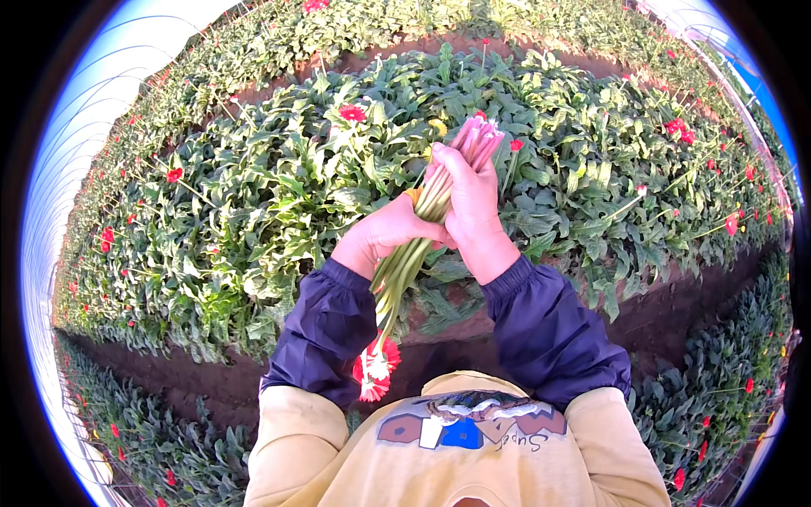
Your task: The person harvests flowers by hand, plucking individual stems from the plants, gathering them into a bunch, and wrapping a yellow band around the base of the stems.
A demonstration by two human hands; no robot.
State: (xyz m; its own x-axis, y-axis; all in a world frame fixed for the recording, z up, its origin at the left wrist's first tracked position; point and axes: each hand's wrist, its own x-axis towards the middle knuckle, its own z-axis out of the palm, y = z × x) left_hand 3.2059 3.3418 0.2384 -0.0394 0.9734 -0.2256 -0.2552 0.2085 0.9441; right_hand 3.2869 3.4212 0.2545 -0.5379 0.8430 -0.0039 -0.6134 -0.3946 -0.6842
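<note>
A bundle of cut flower stems (405,260) slants across both hands, its pinkish cut ends (479,136) up and to the right. Around the middle of the stems my left hand (396,228) is closed, the thumb lying across them. Higher up, close to the cut ends, my right hand (467,190) grips the same bundle. Red gerbera blooms (377,367) hang at the lower end, beside my left sleeve. A bit of orange-yellow (415,193) shows behind the stems by my left hand; what it is cannot be told.
A bed of leafy gerbera plants (304,171) with scattered red blooms lies in front. A dark soil furrow (209,380) runs between it and another planted row (158,437) nearer my body. Arched greenhouse hoops and plastic sheeting (95,95) rise at the left.
</note>
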